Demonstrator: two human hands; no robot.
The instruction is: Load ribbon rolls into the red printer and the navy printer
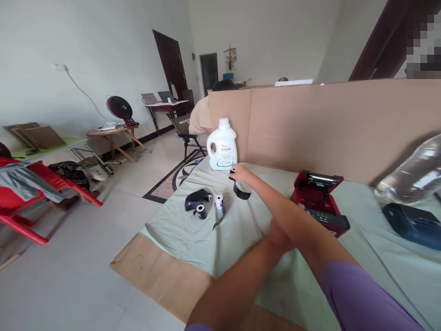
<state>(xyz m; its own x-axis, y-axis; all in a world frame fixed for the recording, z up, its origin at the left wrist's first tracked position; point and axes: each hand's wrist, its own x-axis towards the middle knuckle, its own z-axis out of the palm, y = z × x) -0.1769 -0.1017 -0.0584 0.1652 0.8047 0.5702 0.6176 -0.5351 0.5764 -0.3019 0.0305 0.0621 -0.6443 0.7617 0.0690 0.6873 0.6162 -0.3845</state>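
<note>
My right hand (pixel 240 173) reaches across to the far side of the cloth. It grips a small paper roll (pixel 233 170) with a white core, and a dark loose strip hangs from it onto the cloth. Crossed beneath that forearm, my left hand (pixel 280 236) is at the near left side of a red and black portable printer (pixel 325 216), its fingers mostly hidden. The printer's lid stands raised. Left of my right hand lie a dark roll (pixel 200 212), a whiter roll (pixel 219 201) with a trailing strip, and another dark unwound roll (pixel 196 198).
A white detergent jug (pixel 223 149) stands at the cloth's far edge. Behind runs a tall cardboard panel (pixel 310 124). A dark blue device (pixel 411 225) and a clear plastic container (pixel 411 172) lie at right. A seated person (pixel 200 117) is partly behind the panel. Wooden board (pixel 161 271) shows at the near edge.
</note>
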